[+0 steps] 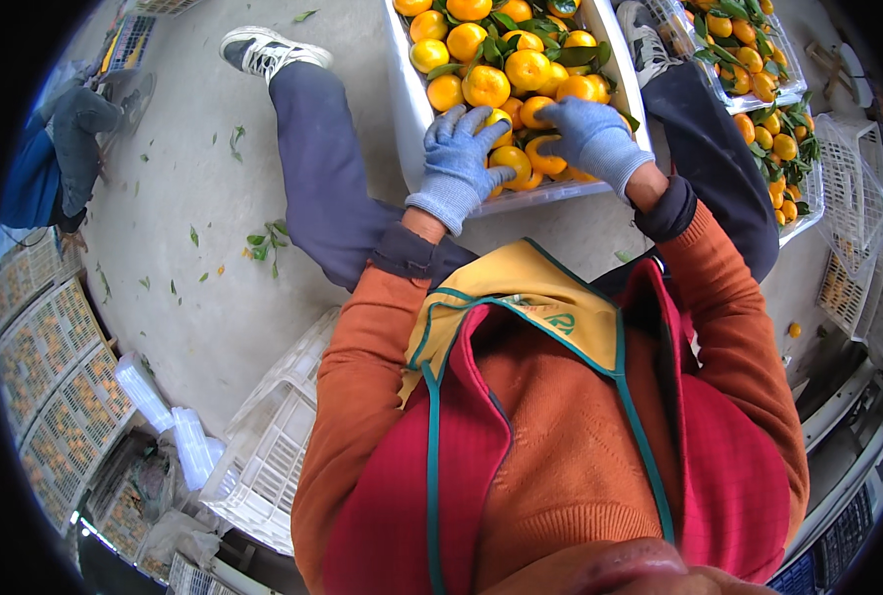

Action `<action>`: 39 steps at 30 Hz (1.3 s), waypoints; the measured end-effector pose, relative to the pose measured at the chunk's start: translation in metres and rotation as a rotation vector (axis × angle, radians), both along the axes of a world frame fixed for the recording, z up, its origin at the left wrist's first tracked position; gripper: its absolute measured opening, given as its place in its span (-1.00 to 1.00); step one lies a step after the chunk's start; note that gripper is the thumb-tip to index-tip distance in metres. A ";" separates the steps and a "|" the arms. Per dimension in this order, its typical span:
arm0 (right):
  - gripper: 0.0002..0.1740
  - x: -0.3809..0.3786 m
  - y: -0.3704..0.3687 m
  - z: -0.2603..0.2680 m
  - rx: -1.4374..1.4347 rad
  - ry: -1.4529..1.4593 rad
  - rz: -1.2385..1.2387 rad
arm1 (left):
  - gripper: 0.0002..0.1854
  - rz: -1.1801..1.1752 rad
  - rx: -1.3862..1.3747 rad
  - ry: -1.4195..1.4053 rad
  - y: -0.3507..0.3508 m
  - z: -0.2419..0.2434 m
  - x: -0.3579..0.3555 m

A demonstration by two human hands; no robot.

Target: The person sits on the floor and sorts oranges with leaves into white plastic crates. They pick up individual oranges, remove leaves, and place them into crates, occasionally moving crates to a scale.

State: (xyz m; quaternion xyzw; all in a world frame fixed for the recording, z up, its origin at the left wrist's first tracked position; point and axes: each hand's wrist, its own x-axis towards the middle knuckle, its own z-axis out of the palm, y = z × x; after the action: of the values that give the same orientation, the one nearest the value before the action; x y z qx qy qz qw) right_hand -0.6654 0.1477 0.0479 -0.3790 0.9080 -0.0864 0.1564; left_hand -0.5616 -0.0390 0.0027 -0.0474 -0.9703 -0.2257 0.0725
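A white crate [404,126] with a clear plastic liner stands on the floor between my legs, filled with orange mandarins [486,86] and green leaves. Both my hands wear blue-grey knit gloves. My left hand [458,160] lies over the near left part of the fruit, its fingers spread and thumb apart, touching mandarins. At the near right, my right hand [592,137] reaches in with its fingertips against the fruit. Whether it grips a mandarin is hidden by the fingers.
More lined crates of leafy mandarins [783,149] stand at the right beside stacked white crates [858,193]. An overturned white plastic crate [278,454] lies to my left. Fallen leaves [269,239] dot the concrete floor. Another person's leg [80,141] shows at far left, near stacked fruit-filled crates [69,394].
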 end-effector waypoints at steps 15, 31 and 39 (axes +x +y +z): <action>-0.54 0.018 0.005 -0.028 -0.072 0.105 0.052 | -0.51 0.036 -0.097 0.156 0.057 -0.025 0.001; -0.61 -0.066 0.012 -0.022 -0.588 0.001 -0.060 | -0.50 -0.027 -0.217 0.130 0.043 0.003 -0.100; -0.33 -0.067 0.025 -0.010 -0.157 -0.328 -0.262 | -0.27 -0.116 -0.160 0.095 0.050 -0.012 -0.088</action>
State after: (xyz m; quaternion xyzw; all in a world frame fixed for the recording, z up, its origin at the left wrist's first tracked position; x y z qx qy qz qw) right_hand -0.7321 0.1727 0.0379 -0.2498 0.9023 -0.2370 0.2593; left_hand -0.6496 0.0112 -0.0096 -0.1197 -0.9764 -0.1488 0.1012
